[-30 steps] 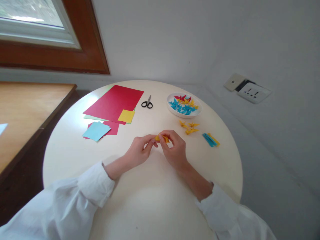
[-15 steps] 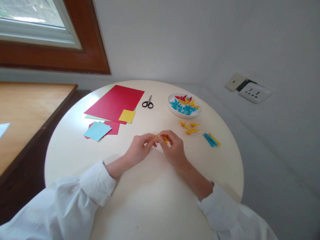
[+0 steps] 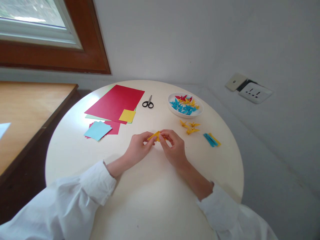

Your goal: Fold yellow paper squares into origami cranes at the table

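Observation:
A small folded yellow paper piece is pinched between both hands just above the round cream table. My left hand grips its left end with thumb and fingertips. My right hand is closed on its right end, fingers curled over it. Most of the paper is hidden by my fingers. Three finished yellow paper cranes lie just right of my hands.
A white bowl of blue, red and yellow cranes stands at the back right. Black scissors, a red sheet, a yellow square and a light blue square lie further back. Blue and yellow folded strips lie at right.
The yellow paper has turned slightly between my fingers and shows more of its left end. Both hands stay in the same spot.

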`<state>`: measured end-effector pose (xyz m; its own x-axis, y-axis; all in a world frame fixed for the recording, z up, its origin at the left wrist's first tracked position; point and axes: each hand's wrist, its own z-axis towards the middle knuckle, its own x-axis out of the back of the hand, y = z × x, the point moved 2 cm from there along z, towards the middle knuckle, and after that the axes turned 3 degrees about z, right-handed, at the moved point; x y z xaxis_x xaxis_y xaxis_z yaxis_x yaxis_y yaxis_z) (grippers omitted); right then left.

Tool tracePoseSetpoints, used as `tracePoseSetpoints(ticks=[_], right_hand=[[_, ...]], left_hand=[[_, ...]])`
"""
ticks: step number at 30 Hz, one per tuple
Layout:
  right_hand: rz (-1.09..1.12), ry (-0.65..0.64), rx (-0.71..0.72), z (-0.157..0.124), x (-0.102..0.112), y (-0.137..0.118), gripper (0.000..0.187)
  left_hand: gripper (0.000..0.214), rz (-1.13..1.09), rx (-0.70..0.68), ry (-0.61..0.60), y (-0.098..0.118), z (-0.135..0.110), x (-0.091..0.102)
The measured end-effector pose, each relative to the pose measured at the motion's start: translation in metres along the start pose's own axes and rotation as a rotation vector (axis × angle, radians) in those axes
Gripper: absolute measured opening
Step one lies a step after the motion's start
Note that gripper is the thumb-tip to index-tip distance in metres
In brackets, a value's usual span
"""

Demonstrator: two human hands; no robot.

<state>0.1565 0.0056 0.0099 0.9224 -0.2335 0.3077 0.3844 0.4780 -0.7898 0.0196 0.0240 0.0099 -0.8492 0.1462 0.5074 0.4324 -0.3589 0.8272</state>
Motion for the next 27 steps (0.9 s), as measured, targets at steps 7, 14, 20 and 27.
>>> tracePoseSetpoints(ticks=[7, 14, 20, 27], right_hand=[[-0.053, -0.014, 0.043, 0.0019, -0.0006, -0.0061, 0.006], [-0.091, -0.019, 0.052, 0.0031, -0.0015, -0.0062, 0.006], [-0.168, 0.000, 0.084, 0.0052, 0.0029, -0.0073, 0.008], [-0.003, -0.044, -0.086, 0.0034, 0.0029, 0.0024, 0.009]], left_hand=[[0.020, 0.048, 0.003, -0.005, 0.0015, -0.0006, 0.0002], [0.023, 0.068, -0.020, -0.028, 0.0030, -0.0014, 0.0022], [0.017, -0.005, -0.009, 0.013, -0.0016, 0.0005, 0.0011], [0.022, -0.110, -0.093, -0.005, -0.0042, 0.0025, -0.0001]])
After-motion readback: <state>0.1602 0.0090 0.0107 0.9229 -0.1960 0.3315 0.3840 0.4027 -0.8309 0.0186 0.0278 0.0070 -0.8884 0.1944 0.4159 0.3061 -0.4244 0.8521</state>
